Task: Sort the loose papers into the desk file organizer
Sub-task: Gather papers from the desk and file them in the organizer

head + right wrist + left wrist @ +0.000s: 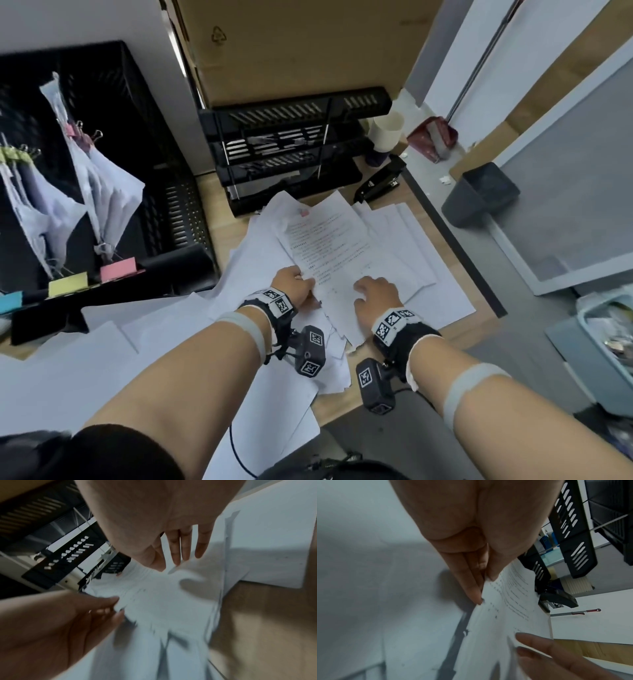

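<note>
The right hand spreads straight fingers over the printed sheet. The left hand pinches its left edge.

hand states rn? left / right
Left hand: pinching the left edge of the printed sheet, thumb on top.
Right hand: open, fingers spread flat on the same sheet.

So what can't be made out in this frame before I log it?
- Text on the printed sheet: too small in head view, blurred in both wrist views.
- Contents of the tray organizer: shadowed behind its slotted fronts.
- Sheets under the left hand and right hand: count hidden by the top sheet.
- Blue label: cut off by the left edge.
</note>
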Motion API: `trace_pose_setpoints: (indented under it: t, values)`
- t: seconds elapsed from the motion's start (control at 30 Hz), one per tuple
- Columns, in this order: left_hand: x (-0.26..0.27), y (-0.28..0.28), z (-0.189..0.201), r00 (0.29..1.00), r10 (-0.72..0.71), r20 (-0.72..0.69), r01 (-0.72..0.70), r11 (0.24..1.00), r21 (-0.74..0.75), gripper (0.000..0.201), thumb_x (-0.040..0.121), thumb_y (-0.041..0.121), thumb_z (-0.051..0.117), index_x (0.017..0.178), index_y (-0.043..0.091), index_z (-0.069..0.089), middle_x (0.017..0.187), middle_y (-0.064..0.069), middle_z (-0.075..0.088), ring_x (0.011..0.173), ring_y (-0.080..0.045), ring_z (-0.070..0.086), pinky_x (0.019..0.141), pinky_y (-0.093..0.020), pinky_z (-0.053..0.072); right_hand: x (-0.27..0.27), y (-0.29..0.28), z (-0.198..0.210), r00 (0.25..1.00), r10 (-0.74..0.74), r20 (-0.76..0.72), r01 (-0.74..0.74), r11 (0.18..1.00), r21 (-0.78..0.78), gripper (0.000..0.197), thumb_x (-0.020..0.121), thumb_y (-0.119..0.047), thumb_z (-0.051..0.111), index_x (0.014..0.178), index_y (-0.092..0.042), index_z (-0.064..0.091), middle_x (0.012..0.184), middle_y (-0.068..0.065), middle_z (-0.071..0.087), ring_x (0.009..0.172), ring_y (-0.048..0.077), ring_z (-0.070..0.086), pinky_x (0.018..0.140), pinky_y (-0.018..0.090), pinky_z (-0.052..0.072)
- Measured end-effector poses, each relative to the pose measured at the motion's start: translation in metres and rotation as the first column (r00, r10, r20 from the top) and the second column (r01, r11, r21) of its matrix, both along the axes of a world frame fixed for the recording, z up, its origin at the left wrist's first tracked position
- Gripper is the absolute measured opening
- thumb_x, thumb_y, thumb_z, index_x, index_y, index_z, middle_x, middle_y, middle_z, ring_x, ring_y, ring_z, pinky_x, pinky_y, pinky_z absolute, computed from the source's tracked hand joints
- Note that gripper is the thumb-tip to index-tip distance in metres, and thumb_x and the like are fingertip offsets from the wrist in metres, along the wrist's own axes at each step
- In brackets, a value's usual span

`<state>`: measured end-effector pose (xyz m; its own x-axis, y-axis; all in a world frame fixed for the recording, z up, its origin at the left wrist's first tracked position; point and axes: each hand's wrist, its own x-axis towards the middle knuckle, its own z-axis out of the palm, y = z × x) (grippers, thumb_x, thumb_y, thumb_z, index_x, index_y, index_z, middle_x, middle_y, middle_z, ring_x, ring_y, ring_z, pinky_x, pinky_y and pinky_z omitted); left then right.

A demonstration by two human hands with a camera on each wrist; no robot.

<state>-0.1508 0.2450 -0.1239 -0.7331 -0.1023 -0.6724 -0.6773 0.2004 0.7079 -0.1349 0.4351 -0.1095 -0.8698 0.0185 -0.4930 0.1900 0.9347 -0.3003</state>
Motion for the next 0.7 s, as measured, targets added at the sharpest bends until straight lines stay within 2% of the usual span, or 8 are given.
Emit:
trace_pose_setpoints:
  t: [0.07, 0.17, 0.3, 0.37, 0.43, 0.53, 0.6, 0.7]
  values:
    - [0.002, -0.013, 0.008, 0.997, -0.071, -0.009, 0.071, 0.997, -0.023, 0.004, 0.089, 0.009, 0.063, 0.088, 0.012, 0.066, 0.087, -0.014, 0.072, 0.084, -0.034, 0.072, 0.078, -0.044, 0.062, -0.009, -0.002, 0.01, 0.99, -0.128, -0.053, 0.127, 0.992, -0.026, 0.043, 0.088, -0.018, 0.053, 0.131, -0.02, 0.049, 0.131, 0.01, 0.047, 0.124, 0.029, 0.043, 0.099, 0.035, 0.04]
    - [0.015, -0.044, 0.021, 0.994, -0.094, 0.049, 0.096, 0.994, -0.045, 0.021, 0.083, -0.002, 0.059, 0.093, 0.012, 0.07, 0.092, -0.015, 0.075, 0.083, -0.03, 0.072, 0.078, -0.039, 0.062, -0.018, -0.008, 0.024, 0.963, -0.258, -0.076, 0.251, 0.964, -0.09, 0.052, 0.087, -0.017, 0.057, 0.137, -0.016, 0.043, 0.135, 0.013, 0.044, 0.127, 0.032, 0.043, 0.101, 0.039, 0.042]
    - [0.041, -0.089, 0.029, 0.986, -0.045, 0.163, 0.065, 0.991, -0.121, 0.004, 0.08, 0.003, 0.062, 0.081, 0.007, 0.063, 0.079, -0.015, 0.067, 0.078, -0.031, 0.068, 0.08, -0.052, 0.062, -0.01, -0.03, 0.029, 0.96, -0.249, 0.126, 0.258, 0.964, -0.069, 0.059, 0.088, -0.023, 0.057, 0.141, -0.012, 0.034, 0.138, 0.016, 0.042, 0.124, 0.035, 0.048, 0.101, 0.042, 0.044]
    - [0.054, -0.104, 0.028, 0.977, -0.045, 0.208, 0.072, 0.99, -0.121, 0.012, 0.08, -0.004, 0.061, 0.089, 0.003, 0.062, 0.084, -0.016, 0.064, 0.075, -0.031, 0.065, 0.074, -0.048, 0.063, 0.0, -0.043, 0.025, 0.955, -0.215, 0.205, 0.227, 0.973, -0.039, 0.058, 0.087, -0.027, 0.055, 0.138, -0.009, 0.035, 0.137, 0.016, 0.046, 0.121, 0.035, 0.051, 0.1, 0.042, 0.046]
    - [0.067, -0.116, 0.028, 0.979, -0.062, 0.193, 0.089, 0.987, -0.135, 0.013, 0.077, -0.007, 0.058, 0.079, 0.006, 0.056, 0.089, -0.018, 0.062, 0.079, -0.033, 0.065, 0.076, -0.052, 0.062, 0.011, -0.055, 0.022, 0.948, -0.197, 0.248, 0.216, 0.975, -0.048, 0.057, 0.087, -0.033, 0.054, 0.136, -0.008, 0.038, 0.139, 0.014, 0.048, 0.122, 0.033, 0.052, 0.101, 0.038, 0.044]
    - [0.084, -0.131, 0.024, 0.988, -0.102, 0.117, 0.117, 0.985, -0.13, 0.021, 0.068, 0.01, 0.055, 0.089, 0.006, 0.057, 0.102, -0.021, 0.069, 0.09, -0.038, 0.069, 0.079, -0.058, 0.06, 0.025, -0.068, 0.023, 0.942, -0.195, 0.272, 0.225, 0.971, -0.086, 0.058, 0.089, -0.036, 0.053, 0.139, -0.011, 0.039, 0.143, 0.01, 0.047, 0.127, 0.029, 0.049, 0.101, 0.033, 0.039]
    - [0.097, -0.141, 0.029, 0.988, -0.115, 0.101, 0.125, 0.987, -0.097, 0.039, 0.069, 0.017, 0.057, 0.108, 0.012, 0.063, 0.107, -0.017, 0.072, 0.085, -0.034, 0.071, 0.072, -0.045, 0.062, 0.033, -0.077, 0.027, 0.949, -0.202, 0.244, 0.232, 0.967, -0.105, 0.059, 0.086, -0.036, 0.054, 0.139, -0.014, 0.041, 0.142, 0.008, 0.049, 0.126, 0.029, 0.05, 0.102, 0.033, 0.04]
    - [0.118, -0.159, 0.053, 0.99, -0.124, 0.065, 0.128, 0.99, -0.057, 0.043, 0.078, 0.007, 0.053, 0.114, 0.03, 0.062, 0.102, -0.01, 0.073, 0.062, -0.023, 0.052, 0.051, -0.025, 0.04, 0.043, -0.097, 0.041, 0.949, -0.267, 0.169, 0.301, 0.926, -0.228, 0.048, 0.081, -0.03, 0.056, 0.128, -0.018, 0.05, 0.123, 0.004, 0.059, 0.108, 0.027, 0.059, 0.093, 0.033, 0.048]
